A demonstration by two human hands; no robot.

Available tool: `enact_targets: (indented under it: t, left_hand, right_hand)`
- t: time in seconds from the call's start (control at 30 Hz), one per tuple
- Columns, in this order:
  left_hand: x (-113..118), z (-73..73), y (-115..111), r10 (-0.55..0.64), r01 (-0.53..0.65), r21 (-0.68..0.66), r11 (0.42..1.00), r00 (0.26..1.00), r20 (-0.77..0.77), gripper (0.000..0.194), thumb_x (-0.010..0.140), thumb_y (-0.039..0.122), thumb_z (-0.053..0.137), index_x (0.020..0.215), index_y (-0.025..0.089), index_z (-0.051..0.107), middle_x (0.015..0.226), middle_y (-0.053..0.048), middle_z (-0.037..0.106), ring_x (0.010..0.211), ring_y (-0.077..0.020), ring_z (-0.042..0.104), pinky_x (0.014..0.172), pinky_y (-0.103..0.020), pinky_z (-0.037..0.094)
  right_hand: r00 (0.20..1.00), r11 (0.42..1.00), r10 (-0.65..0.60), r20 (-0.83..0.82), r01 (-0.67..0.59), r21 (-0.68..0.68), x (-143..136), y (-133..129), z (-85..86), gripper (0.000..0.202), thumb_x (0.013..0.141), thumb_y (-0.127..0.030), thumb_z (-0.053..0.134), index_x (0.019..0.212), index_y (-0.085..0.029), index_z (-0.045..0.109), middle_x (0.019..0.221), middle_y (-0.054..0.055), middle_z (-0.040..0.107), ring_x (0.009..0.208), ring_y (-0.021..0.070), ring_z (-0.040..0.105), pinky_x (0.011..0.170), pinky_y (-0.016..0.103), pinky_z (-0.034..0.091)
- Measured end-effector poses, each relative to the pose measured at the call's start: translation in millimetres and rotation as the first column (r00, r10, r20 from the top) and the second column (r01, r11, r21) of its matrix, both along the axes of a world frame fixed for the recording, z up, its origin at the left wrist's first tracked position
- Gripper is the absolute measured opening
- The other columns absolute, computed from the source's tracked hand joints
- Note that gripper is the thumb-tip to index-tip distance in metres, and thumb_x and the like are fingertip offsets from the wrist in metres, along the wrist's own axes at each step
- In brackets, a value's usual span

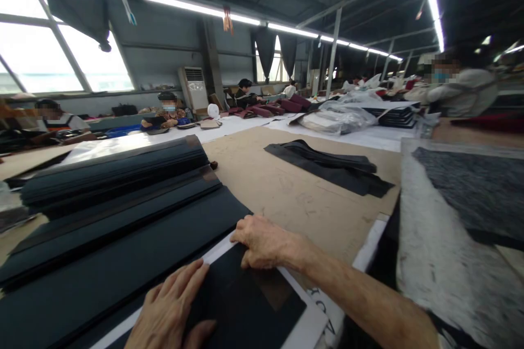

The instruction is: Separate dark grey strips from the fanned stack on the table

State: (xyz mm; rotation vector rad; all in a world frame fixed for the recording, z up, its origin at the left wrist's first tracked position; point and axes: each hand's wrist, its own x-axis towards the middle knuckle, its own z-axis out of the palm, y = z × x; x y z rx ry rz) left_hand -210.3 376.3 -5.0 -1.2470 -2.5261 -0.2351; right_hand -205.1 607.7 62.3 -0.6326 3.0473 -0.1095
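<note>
The brown cutting table (295,196) carries stacked dark fabric layers (114,202), folded black cloth (327,166) and white paper (311,327).

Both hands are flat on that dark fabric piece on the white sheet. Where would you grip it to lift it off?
Probably at the far edge of the dark fabric piece, beside the right hand, coming from the right. That edge lies exposed over the white sheet, so fingers could slip beneath it. The left hand rests flat on its near left part, next to the stacked dark strips.
</note>
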Motion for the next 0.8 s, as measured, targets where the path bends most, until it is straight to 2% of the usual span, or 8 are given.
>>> enact_targets:
  t: [0.2,0.3,0.37,0.43,0.5,0.6,0.7,0.8]
  left_hand:
    - [-0.1,9.9,8.1,-0.021,0.015,0.049,0.999,0.994,0.108,0.06,0.075,0.025,0.051,0.131,0.02,0.029,0.13,-0.007,0.042,0.118,-0.024,0.04,0.094,-0.043,0.042]
    - [-0.1,17.1,12.0,0.017,-0.035,0.087,0.996,0.981,0.193,0.065,0.07,0.023,0.055,0.13,0.017,0.031,0.127,-0.009,0.044,0.117,-0.0256,0.041,0.096,-0.044,0.039]
    - [0.7,21.5,13.8,0.07,-0.104,0.109,0.989,0.959,0.275,0.064,0.066,0.022,0.056,0.127,0.017,0.037,0.121,-0.009,0.049,0.109,-0.0272,0.047,0.093,-0.045,0.041]
    - [1.7,25.0,14.7,0.117,-0.183,0.155,0.971,0.926,0.36,0.052,0.068,0.023,0.055,0.119,0.018,0.046,0.113,-0.008,0.055,0.099,-0.0266,0.053,0.088,-0.044,0.043]
    - [2.0,28.4,14.5,0.109,-0.231,0.221,0.948,0.884,0.455,0.035,0.071,0.023,0.053,0.106,0.021,0.054,0.1,-0.003,0.06,0.089,-0.0235,0.056,0.081,-0.037,0.045]
    - [-0.5,36.3,8.9,0.063,-0.265,0.271,0.925,0.814,0.578,0.021,0.072,0.024,0.055,0.093,0.023,0.059,0.083,0.002,0.062,0.08,-0.0188,0.057,0.07,-0.027,0.044]
    - [-6.2,49.1,-10.2,0.13,-0.312,0.168,0.935,0.743,0.657,0.02,0.068,0.026,0.059,0.088,0.022,0.061,0.074,0.003,0.059,0.071,-0.0167,0.055,0.063,-0.024,0.04]
    - [-10.4,62.1,-48.7,0.232,-0.355,0.037,0.934,0.684,0.692,0.017,0.067,0.027,0.058,0.082,0.021,0.061,0.07,0.004,0.057,0.066,-0.0147,0.053,0.057,-0.021,0.036]
  right_hand:
    - [1.0,0.997,-0.026,-0.012,0.025,-0.072,5.3,-2.0,-2.5,0.021,0.073,-0.02,0.067,0.092,-0.013,0.059,0.088,0.003,0.053,0.086,0.018,0.05,0.076,0.036,0.043]
    - [0.994,0.98,-0.043,-0.096,0.023,-0.198,12.8,-5.0,-0.9,0.018,0.069,-0.004,0.062,0.084,-0.014,0.061,0.093,0.002,0.051,0.089,0.017,0.047,0.079,0.033,0.041]
    - [0.985,0.945,-0.111,-0.135,0.063,-0.32,17.9,-5.8,-0.3,0.02,0.066,0.002,0.059,0.08,-0.013,0.06,0.092,0.001,0.052,0.088,0.015,0.047,0.077,0.029,0.04]
    - [0.967,0.88,-0.228,-0.113,0.155,-0.45,22.6,-4.6,-1.2,0.017,0.067,-0.003,0.06,0.079,-0.014,0.059,0.081,-0.001,0.054,0.076,0.0122,0.05,0.067,0.022,0.04]
    - [0.944,0.796,-0.328,-0.039,0.254,-0.549,27.1,-1.9,-4.3,0.011,0.07,-0.012,0.06,0.08,-0.016,0.059,0.068,-0.003,0.055,0.062,0.0104,0.05,0.054,0.019,0.037]
    - [0.919,0.709,-0.391,0.051,0.336,-0.62,32.6,3.1,-12.8,0.01,0.073,-0.025,0.055,0.077,-0.018,0.06,0.061,-0.004,0.056,0.055,0.0105,0.051,0.048,0.019,0.034]
    - [0.887,0.666,-0.46,0.045,0.378,-0.643,34.5,7.0,-22.8,0.02,0.071,-0.036,0.051,0.069,-0.018,0.059,0.056,-0.003,0.054,0.051,0.0126,0.049,0.047,0.022,0.031]
    - [0.857,0.633,-0.515,0.039,0.41,-0.657,31.5,9.9,-31.3,0.026,0.068,-0.044,0.049,0.066,-0.019,0.056,0.054,-0.002,0.052,0.049,0.0134,0.048,0.045,0.023,0.03]
